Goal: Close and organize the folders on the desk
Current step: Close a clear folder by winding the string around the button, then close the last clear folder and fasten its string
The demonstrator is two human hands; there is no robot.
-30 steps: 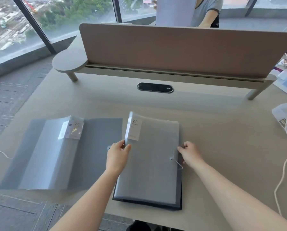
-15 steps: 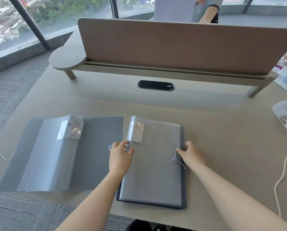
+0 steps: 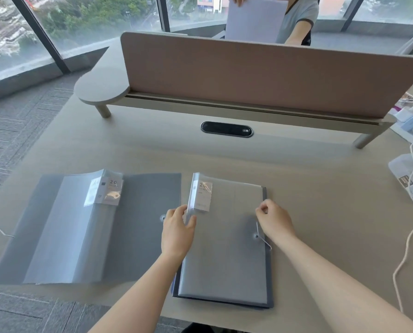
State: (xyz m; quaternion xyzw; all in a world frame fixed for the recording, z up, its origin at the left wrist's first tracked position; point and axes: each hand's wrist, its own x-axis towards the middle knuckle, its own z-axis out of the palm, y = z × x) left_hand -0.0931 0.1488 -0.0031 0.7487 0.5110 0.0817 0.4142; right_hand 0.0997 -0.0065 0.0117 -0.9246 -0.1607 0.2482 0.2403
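Folder (image 3: pixel 224 248) between both hands, closed.

Bright daylight enters through the tall glass windows (image 3: pixel 85 32); glare marks the translucent grey plastic folders (image 3: pixel 112 195); wide-angle edges bow.

Two bare forearms entered from the bottom edge, no sleeves in view up to the frame border. Left hand (image 3: pixel 176 233) and right hand (image 3: pixel 275 222) were both bare: no gloves, no watch, no bracelet, no rings that could be made out, though the fingers were small and slightly blurred. Nails looked short and unpainted, as far as the view allowed. Wrists were plain, no straps or markings. A dark patch sat at the bottom edge between the forearms, possibly the wearer's clothing, too cropped to tell. Nothing else of the body showed.
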